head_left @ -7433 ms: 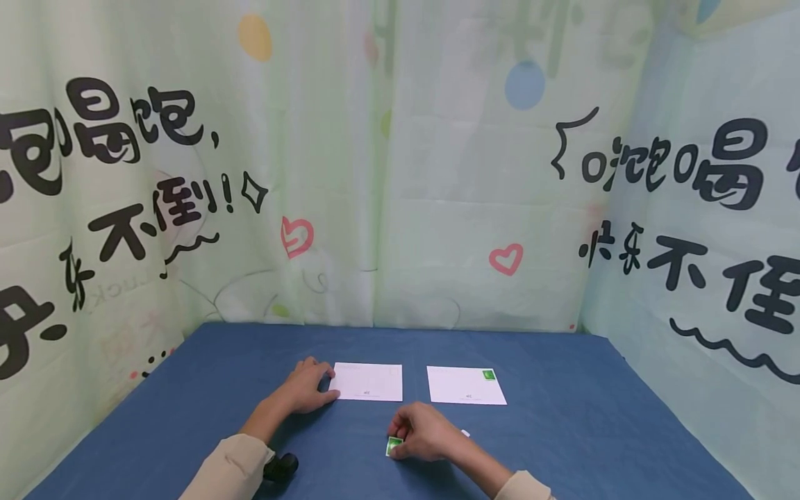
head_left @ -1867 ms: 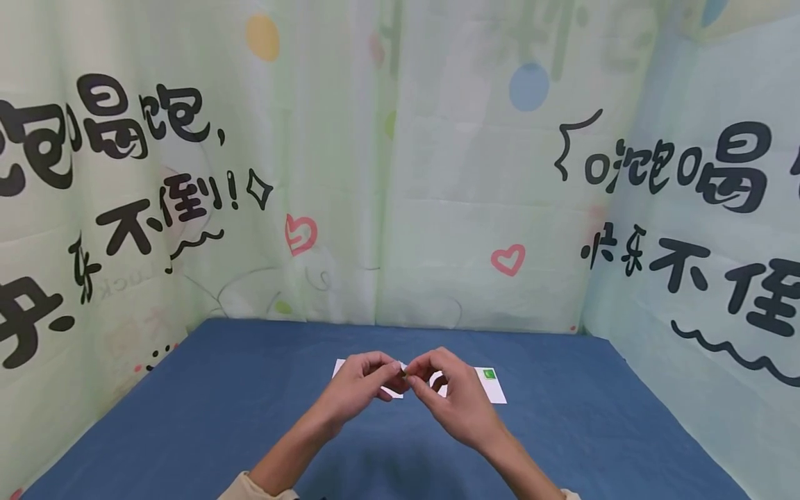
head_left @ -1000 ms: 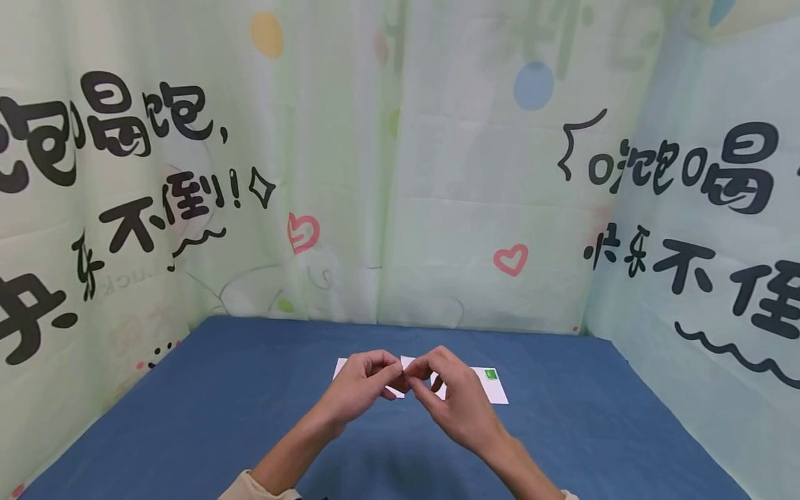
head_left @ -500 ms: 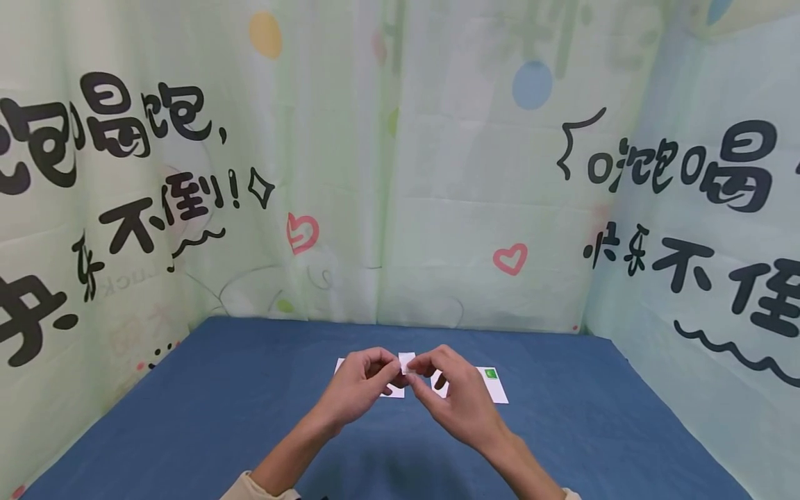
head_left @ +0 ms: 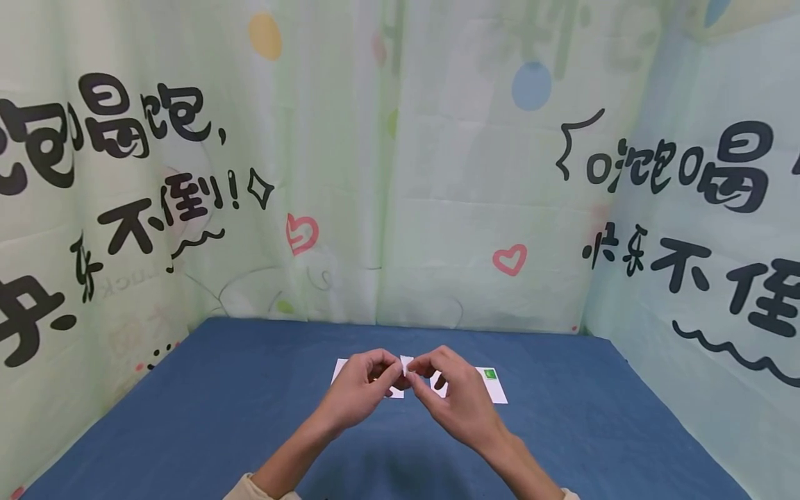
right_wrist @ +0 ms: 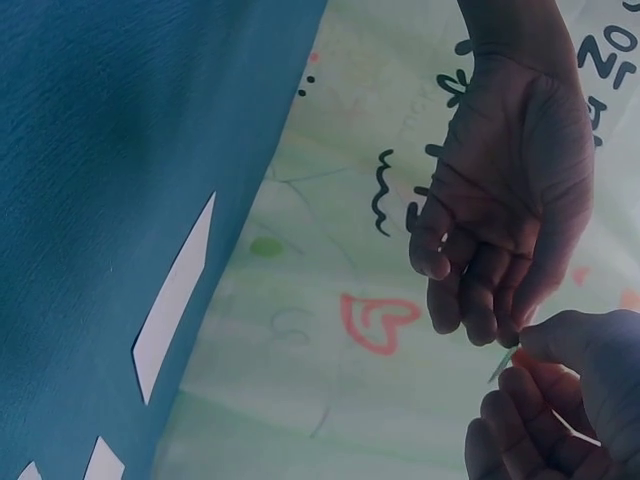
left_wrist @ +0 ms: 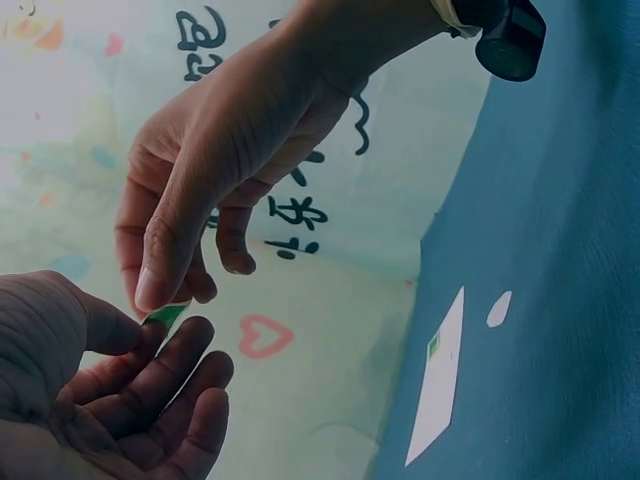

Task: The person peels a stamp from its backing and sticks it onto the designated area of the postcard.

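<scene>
In the head view both hands meet over the middle of the table, fingertips together. Between them is a small green stamp (left_wrist: 167,313), its white back (head_left: 406,362) turned toward the head camera. My left hand (head_left: 359,389) pinches its left side between thumb and fingers. My right hand (head_left: 456,396) pinches the other side, thumb below the index finger. Fingertips cover much of the stamp, which appears as a thin edge in the right wrist view. Behind the hands lie two white cards, the left card (head_left: 396,393) plain where visible and the right card (head_left: 498,393) bearing a green stamp.
A blue cloth (head_left: 250,389) covers the table. A small white scrap (left_wrist: 499,309) lies near the stamped card in the left wrist view. Printed curtains (head_left: 450,173) stand at the back and both sides.
Earlier, my left hand touched the left card while my right held the stamp low. Both hands then rose and met around it. Its white back showed wider half a second ago than now.
</scene>
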### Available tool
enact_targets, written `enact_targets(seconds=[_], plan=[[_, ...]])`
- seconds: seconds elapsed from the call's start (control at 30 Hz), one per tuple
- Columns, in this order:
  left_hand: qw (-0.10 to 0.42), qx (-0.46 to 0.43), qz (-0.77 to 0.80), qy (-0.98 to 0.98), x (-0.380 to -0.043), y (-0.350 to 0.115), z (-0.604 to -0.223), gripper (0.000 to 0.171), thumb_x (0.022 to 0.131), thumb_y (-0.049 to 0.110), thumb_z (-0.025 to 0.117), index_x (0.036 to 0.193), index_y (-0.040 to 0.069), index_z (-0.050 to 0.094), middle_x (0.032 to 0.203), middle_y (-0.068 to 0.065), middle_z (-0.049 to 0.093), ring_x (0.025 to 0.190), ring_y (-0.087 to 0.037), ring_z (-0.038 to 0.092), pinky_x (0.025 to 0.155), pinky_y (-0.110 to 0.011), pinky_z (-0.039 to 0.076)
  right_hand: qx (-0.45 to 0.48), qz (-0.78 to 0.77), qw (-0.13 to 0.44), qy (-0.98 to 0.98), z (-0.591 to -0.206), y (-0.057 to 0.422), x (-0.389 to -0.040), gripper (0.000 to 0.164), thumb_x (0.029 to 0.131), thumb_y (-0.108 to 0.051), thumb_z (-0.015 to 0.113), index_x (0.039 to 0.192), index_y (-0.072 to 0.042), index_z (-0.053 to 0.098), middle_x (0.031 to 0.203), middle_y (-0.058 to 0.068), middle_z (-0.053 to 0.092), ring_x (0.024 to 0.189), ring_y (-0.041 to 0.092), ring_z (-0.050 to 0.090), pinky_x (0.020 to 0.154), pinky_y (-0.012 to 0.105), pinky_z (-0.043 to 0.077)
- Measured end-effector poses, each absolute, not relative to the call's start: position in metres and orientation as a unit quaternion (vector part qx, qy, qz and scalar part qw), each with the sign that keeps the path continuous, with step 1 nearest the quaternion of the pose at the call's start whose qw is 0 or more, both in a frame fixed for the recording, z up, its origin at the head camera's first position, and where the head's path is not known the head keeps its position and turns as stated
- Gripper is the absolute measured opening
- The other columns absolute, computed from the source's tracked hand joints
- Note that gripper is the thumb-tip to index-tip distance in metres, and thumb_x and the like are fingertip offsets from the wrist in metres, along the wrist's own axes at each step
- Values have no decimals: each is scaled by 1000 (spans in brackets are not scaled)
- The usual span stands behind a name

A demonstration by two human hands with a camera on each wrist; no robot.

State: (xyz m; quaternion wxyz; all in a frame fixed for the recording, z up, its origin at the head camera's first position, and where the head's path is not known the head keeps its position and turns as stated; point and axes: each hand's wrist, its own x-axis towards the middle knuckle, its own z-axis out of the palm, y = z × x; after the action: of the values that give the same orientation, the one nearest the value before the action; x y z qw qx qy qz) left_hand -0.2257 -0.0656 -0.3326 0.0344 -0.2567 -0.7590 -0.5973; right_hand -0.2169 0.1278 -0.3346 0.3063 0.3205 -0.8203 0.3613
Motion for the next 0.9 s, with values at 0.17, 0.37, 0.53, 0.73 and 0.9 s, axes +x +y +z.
enact_targets(seconds=[0.17, 0.37, 0.53, 0.73, 0.9], plan=[[54, -263, -579, -770, -225, -64, -333, 23, 106, 21, 58, 106, 1, 70, 96, -7, 75, 89, -18, 71, 79, -30, 56, 322, 353, 315, -820, -335, 128, -218, 12, 88, -9, 80, 97, -15, 74, 87, -12, 61, 78, 11, 60, 64, 30, 54], [89, -280, -541, -788, -222, -62, -333, 20, 106, 17, 57, 105, 3, 71, 97, -4, 75, 91, -21, 74, 81, -26, 56, 331, 330, 333, -819, -337, 129, -218, 12, 87, -9, 81, 94, -15, 74, 87, -11, 63, 79, 8, 60, 64, 26, 53], [128, -289, -501, -805, -219, -61, -333, 17, 105, 14, 57, 102, 4, 71, 92, -1, 73, 83, -22, 70, 76, -26, 56, 347, 304, 355, -813, -338, 131, -217, 10, 86, -9, 81, 93, -15, 76, 86, -12, 65, 79, 3, 59, 64, 25, 52], [146, -290, -475, -818, -216, -58, -332, 14, 103, 9, 58, 100, 5, 71, 90, -3, 73, 79, -16, 68, 75, -26, 56, 362, 278, 380, -805, -340, 132, -218, 9, 86, -10, 82, 93, -14, 78, 85, -11, 65, 78, 5, 60, 63, 20, 48], [160, -287, -459, -825, -215, -57, -332, 12, 102, 6, 59, 99, 5, 71, 89, -3, 73, 76, -7, 65, 74, -26, 56, 355, 269, 383, -809, -339, 130, -217, 14, 82, -8, 85, 92, -14, 79, 83, -12, 64, 76, 5, 60, 62, 18, 47]])
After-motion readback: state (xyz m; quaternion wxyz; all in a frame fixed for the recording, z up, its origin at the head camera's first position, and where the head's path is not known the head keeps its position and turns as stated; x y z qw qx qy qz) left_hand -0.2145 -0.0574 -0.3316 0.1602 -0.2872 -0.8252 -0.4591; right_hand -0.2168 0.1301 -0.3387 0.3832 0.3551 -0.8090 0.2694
